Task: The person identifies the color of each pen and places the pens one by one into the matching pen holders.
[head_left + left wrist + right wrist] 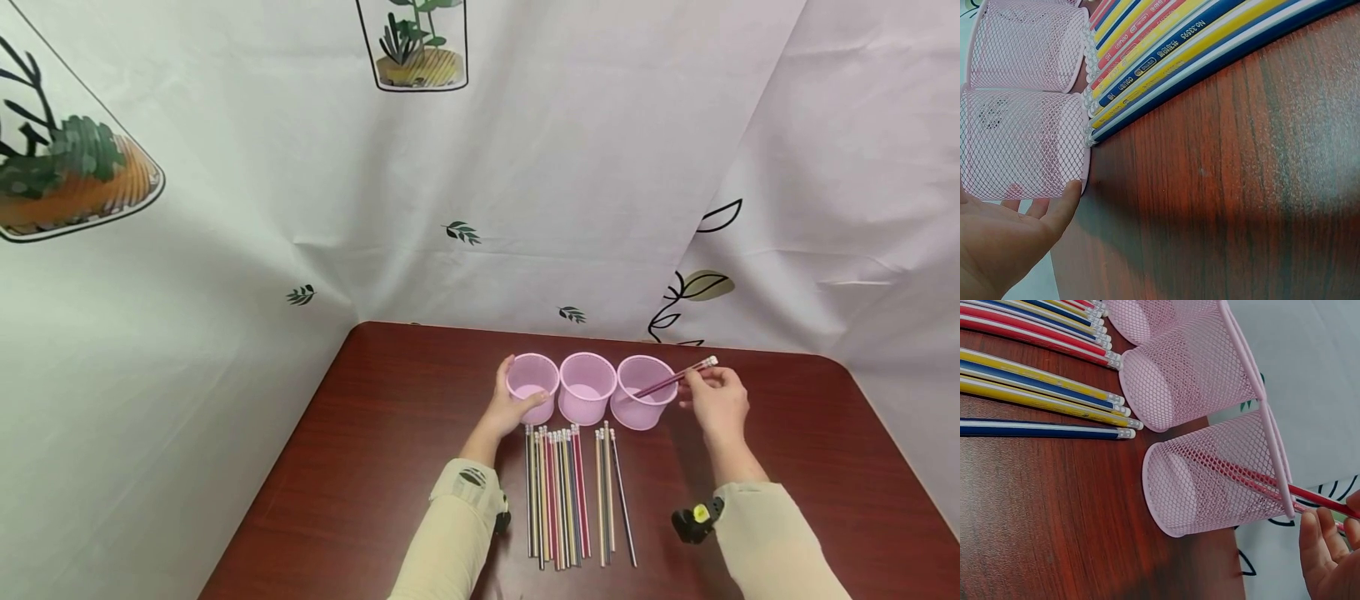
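Fingers of the right hand [718, 402] pinch a red pencil [670, 382] slanted into the right-most mesh cup [641, 403] — the left hand [512, 402], fingers curved, steadies the left-most cup [532, 387] on the table [375, 433].

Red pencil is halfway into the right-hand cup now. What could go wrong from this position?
1. The red pencil leans steeply over the rim of the right mesh cup, and only the right hand steadies it. No hand holds that cup, so sideways pressure might tip or slide it.
2. The left hand grips the left mesh cup, far from the action.
3. The row of pencils lies just in front of the cups; a shifted cup could scatter them.
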`<state>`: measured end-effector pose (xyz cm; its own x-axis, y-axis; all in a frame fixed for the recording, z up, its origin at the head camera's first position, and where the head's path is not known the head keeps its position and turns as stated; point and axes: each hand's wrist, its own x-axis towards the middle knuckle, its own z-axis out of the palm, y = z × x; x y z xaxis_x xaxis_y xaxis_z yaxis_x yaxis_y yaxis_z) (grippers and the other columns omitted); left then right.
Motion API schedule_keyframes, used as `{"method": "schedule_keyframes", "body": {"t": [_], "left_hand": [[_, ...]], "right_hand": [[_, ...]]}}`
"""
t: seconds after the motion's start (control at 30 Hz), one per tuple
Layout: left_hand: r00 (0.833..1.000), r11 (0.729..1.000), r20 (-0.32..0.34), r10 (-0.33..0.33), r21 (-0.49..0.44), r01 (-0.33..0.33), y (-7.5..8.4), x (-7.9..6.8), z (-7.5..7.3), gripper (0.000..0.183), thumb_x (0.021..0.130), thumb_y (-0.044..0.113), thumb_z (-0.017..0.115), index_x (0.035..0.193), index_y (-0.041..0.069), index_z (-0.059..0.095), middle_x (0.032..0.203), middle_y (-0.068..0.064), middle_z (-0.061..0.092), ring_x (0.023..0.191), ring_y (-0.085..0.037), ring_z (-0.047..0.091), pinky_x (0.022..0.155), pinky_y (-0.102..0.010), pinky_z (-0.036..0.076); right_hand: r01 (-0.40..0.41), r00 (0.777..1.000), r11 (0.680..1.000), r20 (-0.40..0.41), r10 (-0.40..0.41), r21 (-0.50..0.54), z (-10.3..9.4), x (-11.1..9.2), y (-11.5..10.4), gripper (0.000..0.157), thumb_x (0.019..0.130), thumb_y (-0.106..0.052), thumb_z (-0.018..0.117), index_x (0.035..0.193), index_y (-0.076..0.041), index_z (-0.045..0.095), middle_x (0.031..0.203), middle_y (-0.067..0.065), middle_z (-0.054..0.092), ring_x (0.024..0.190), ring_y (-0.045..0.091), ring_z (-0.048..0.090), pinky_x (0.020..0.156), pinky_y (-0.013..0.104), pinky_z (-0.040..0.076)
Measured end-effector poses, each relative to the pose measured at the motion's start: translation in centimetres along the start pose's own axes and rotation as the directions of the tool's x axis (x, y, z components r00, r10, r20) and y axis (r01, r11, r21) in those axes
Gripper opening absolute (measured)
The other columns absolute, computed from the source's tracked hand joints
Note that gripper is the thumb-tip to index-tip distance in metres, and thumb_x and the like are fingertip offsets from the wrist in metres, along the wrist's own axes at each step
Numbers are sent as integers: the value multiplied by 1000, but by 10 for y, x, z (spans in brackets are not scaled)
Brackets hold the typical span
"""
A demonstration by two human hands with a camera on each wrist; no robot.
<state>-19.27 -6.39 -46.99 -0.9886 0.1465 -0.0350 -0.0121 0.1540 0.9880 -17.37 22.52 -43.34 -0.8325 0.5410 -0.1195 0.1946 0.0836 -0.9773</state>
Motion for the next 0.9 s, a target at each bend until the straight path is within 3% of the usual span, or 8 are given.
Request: {"method": "schedule_keyframes", "body": {"t": [0.17, 0.27, 0.33, 0.5, 0.73, 0.77, 0.9], "left_hand": [[1000, 1000, -15, 7, 22, -7, -20, 11, 2, 92, 77, 10, 74, 146, 8, 13, 145, -28, 20, 126, -47, 30, 101, -59, 25], [1000, 999, -28, 1, 32, -1, -35, 18, 4, 95, 76, 14, 76, 147, 13, 12, 147, -24, 20, 126, -44, 32, 102, -58, 26], [999, 999, -33, -4, 42, 6, -36, 19, 4, 95, 76, 15, 76, 147, 14, 12, 147, -22, 21, 126, -43, 32, 101, -57, 27], [1000, 999, -29, -7, 37, 8, -29, 16, 3, 93, 76, 14, 76, 146, 14, 14, 147, -23, 20, 126, -45, 31, 102, -58, 26], [1000, 1000, -5, -1, 14, 1, 0, 0, 0, 89, 78, 7, 73, 145, 5, 14, 144, -30, 20, 125, -50, 29, 101, -59, 26], [1000, 1000, -3, -4, 11, 4, 2, -1, 0, 89, 78, 7, 72, 145, 4, 13, 144, -29, 20, 126, -49, 29, 101, -59, 26], [1000, 1000, -4, -1, 12, 1, 5, -3, 0, 88, 79, 8, 72, 145, 4, 13, 144, -29, 20, 126, -48, 29, 102, -58, 25]], "right_hand": [[6, 1000, 1000, 5, -6, -23, 1, 1, 5, 16, 89, -15, 57, 94, -3, 47, 61, -17, 57, 51, 0, 59, 45, 20, 50], [24, 1000, 1000, 11, -24, -11, 1, 6, 14, 17, 88, -16, 59, 92, -4, 48, 64, -11, 61, 52, 2, 60, 44, 21, 50], [41, 999, 999, 19, -42, 27, -1, 16, 27, 18, 87, -17, 62, 91, -4, 50, 67, -6, 64, 53, 5, 62, 42, 22, 49], [44, 999, 991, 26, -48, 125, -4, 37, 53, 20, 83, -18, 68, 87, -7, 53, 70, 2, 66, 54, 11, 63, 38, 26, 48], [22, 999, 999, -26, -23, -46, 0, 9, 22, 22, 89, -21, 60, 94, -2, 49, 63, -12, 60, 52, 1, 58, 46, 24, 51], [24, 1000, 1000, -15, -24, -2, -1, 9, 22, 22, 87, -19, 62, 93, -2, 50, 62, -10, 60, 52, 1, 58, 45, 23, 50], [19, 999, 1000, -33, -19, -11, -1, 2, 16, 18, 89, -18, 59, 94, -3, 49, 61, -10, 60, 51, 0, 57, 45, 21, 49]]}}
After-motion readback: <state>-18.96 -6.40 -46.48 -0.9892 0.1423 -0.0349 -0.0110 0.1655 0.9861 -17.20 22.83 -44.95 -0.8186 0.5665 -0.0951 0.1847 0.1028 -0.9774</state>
